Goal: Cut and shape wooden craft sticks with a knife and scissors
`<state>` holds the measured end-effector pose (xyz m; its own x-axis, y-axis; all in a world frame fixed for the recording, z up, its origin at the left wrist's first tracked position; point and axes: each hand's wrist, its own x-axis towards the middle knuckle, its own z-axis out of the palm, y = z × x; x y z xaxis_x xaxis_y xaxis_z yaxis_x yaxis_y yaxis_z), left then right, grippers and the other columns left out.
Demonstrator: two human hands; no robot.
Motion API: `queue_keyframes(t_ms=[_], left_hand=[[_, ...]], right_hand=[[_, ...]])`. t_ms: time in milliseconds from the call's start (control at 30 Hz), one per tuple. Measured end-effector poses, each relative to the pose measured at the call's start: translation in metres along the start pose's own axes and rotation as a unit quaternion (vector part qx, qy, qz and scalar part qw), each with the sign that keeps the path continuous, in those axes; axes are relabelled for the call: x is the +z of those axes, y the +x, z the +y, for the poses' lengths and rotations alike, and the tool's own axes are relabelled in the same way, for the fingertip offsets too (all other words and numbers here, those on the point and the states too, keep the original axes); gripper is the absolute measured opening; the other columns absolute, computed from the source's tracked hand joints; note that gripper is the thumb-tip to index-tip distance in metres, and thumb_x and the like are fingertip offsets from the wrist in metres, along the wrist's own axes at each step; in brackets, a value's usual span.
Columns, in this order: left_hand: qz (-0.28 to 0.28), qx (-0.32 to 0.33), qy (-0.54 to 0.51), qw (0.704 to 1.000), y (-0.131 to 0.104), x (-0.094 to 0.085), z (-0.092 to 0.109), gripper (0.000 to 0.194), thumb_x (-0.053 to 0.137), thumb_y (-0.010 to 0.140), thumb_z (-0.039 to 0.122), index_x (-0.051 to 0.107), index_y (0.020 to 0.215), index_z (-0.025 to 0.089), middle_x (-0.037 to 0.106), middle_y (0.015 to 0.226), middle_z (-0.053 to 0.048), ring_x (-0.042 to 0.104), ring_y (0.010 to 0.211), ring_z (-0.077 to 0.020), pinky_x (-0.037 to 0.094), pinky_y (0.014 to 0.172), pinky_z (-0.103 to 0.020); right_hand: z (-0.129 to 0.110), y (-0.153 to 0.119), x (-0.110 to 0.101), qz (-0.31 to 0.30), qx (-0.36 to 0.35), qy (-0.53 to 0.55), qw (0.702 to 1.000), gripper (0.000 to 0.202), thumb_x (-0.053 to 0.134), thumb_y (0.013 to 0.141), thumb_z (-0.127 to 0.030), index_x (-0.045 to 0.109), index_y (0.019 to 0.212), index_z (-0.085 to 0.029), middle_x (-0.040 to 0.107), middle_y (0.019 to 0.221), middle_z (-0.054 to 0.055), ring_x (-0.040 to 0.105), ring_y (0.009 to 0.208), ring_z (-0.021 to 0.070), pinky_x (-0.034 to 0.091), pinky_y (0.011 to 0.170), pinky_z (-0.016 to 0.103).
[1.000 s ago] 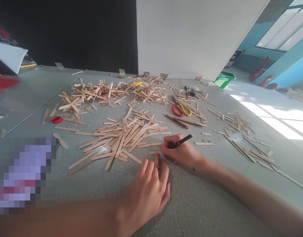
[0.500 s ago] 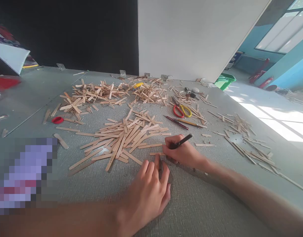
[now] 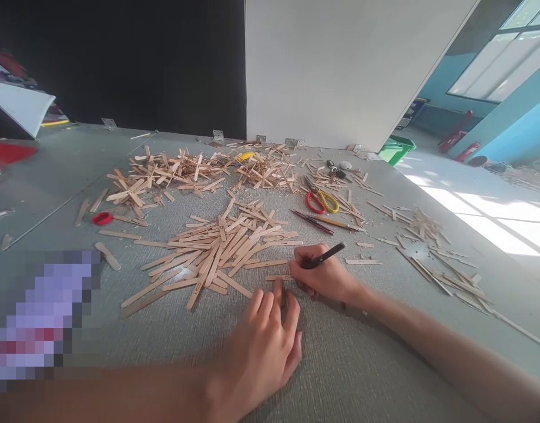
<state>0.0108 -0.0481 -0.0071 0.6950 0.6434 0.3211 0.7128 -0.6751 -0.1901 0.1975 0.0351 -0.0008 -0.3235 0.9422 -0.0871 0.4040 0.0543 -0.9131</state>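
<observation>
L hand point(image 3: 263, 346), bottom ctr of frame, palm down, fingers loosely spread & bent, not wrapped round anything; one fingertip at near edge of stick point(image 3: 271, 278), prob. to keep it from sliding. That stick lies flat, roughly level, just below R of ctr, apart from pile; prob. set there so both hands can get at it. R hand point(image 3: 325, 273), just R of it, has fingers closed round pen point(image 3: 329, 255) in a writing grip, top end up & to R; tip hidden by hand, so can't tell if it's touching wood. R hand also covers stick's R end.

Purple thing point(image 3: 53, 311), lower L, pixelated; can't tell what. Pile point(image 3: 225, 241), mid frame, fanned loosely just beyond hands, prob. for easy reach; some sticks carry small dark marks. Offcuts point(image 3: 455, 270) strewn mid R.

Red ring point(image 3: 103, 218) mid L. Dark pencil point(image 3: 311, 221) & yellow pencil point(image 3: 334, 222) R of pile, nr scissors point(image 3: 322, 201), handles toward person, prob. handy for R hand. Messier heap point(image 3: 177, 167) upper L of ctr, more sticks beside it. Keys point(image 3: 335, 171) upper R of ctr, among scraps. White board point(image 3: 340, 70) stands across the back, metal brackets along its foot.
</observation>
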Motion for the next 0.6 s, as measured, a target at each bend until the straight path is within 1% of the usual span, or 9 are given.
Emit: queue_keyframes(t_ms=[133, 233, 400, 600], left_hand=[[0.0, 0.002, 0.009, 1.0, -0.0002, -0.0005, -0.0006, 0.05, 0.048, 0.097, 0.038, 0.064, 0.127, 0.001, 0.071, 0.123, -0.028, 0.07, 0.105, -0.0374, 0.049, 0.092, -0.048], [-0.006, 0.004, 0.018, 1.0, -0.0001, -0.002, -0.001, 0.051, 0.047, 0.098, 0.038, 0.064, 0.128, 0.001, 0.071, 0.123, -0.028, 0.07, 0.102, -0.0368, 0.05, 0.09, -0.047], [-0.016, 0.007, 0.02, 1.0, -0.0001, -0.0029, -0.0006, 0.051, 0.045, 0.098, 0.037, 0.065, 0.128, 0.002, 0.071, 0.122, -0.028, 0.071, 0.102, -0.0362, 0.051, 0.09, -0.047], [-0.016, 0.005, 0.017, 1.0, -0.0007, -0.002, -0.0008, 0.05, 0.044, 0.099, 0.036, 0.064, 0.129, 0.001, 0.069, 0.126, -0.03, 0.069, 0.104, -0.0359, 0.051, 0.09, -0.047]], right_hand=[[-0.0016, -0.0004, 0.0012, 0.004, 0.0, 0.0, 1.0, 0.026, 0.058, 0.084, -0.022, 0.045, 0.061, -0.022, 0.056, 0.049, -0.006, 0.052, 0.033, 0.0085, 0.041, 0.03, 0.017], [-0.0024, -0.0011, 0.0016, 0.009, -0.001, -0.01, 1.0, 0.026, 0.058, 0.084, -0.022, 0.046, 0.062, -0.022, 0.057, 0.049, -0.005, 0.052, 0.033, 0.0084, 0.041, 0.03, 0.017], [-0.0044, -0.0015, 0.0007, 0.004, -0.002, -0.007, 1.0, 0.027, 0.058, 0.085, -0.023, 0.045, 0.062, -0.022, 0.055, 0.048, -0.006, 0.053, 0.034, 0.0085, 0.041, 0.031, 0.016], [-0.0027, -0.001, 0.0008, -0.001, 0.0, 0.004, 1.0, 0.027, 0.059, 0.084, -0.021, 0.046, 0.061, -0.022, 0.053, 0.046, -0.007, 0.052, 0.034, 0.0083, 0.04, 0.031, 0.016]])
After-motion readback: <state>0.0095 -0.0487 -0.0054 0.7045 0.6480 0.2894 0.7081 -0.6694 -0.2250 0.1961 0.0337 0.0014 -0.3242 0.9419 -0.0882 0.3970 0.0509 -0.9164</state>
